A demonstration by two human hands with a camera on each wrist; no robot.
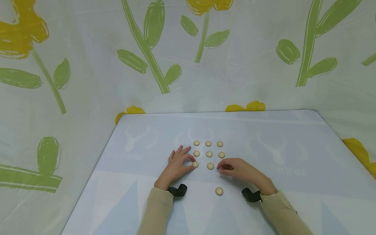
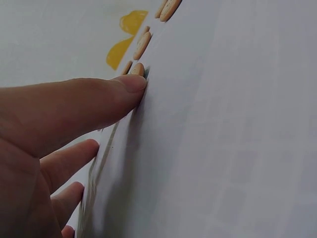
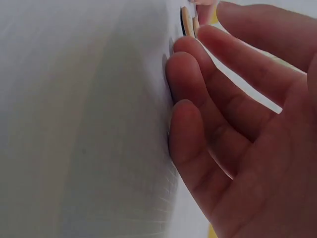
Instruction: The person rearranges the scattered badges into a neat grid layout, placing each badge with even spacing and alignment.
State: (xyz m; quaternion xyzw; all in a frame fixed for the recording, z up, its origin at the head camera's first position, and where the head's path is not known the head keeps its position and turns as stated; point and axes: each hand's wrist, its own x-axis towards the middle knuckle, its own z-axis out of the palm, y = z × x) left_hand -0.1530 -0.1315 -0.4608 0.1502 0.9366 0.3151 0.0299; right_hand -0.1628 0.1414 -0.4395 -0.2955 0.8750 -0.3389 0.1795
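My left hand (image 1: pixel 177 166) pinches a round wooden button (image 1: pixel 195 164) at its edges with thumb and index finger. This button lies at the near left corner of a grid of like buttons. In the left wrist view the thumb covers much of the button (image 2: pixel 138 68), and the other fingers spread over the table. To the right, my right hand (image 1: pixel 239 168) rests low at the table with loosely bent fingers and nothing between them. Its fingertips are just right of the near middle button (image 1: pixel 210 166); a button (image 1: pixel 221 155) lies just beyond its index finger.
Other buttons stand in rows beyond, such as the far middle button (image 1: pixel 208 143). A single button (image 1: pixel 219 191) lies closer to me, between the forearms. The pale table (image 1: pixel 123 195) meets flower-printed fabric (image 1: pixel 97 65) at its back and sides. Both wrists wear black camera mounts.
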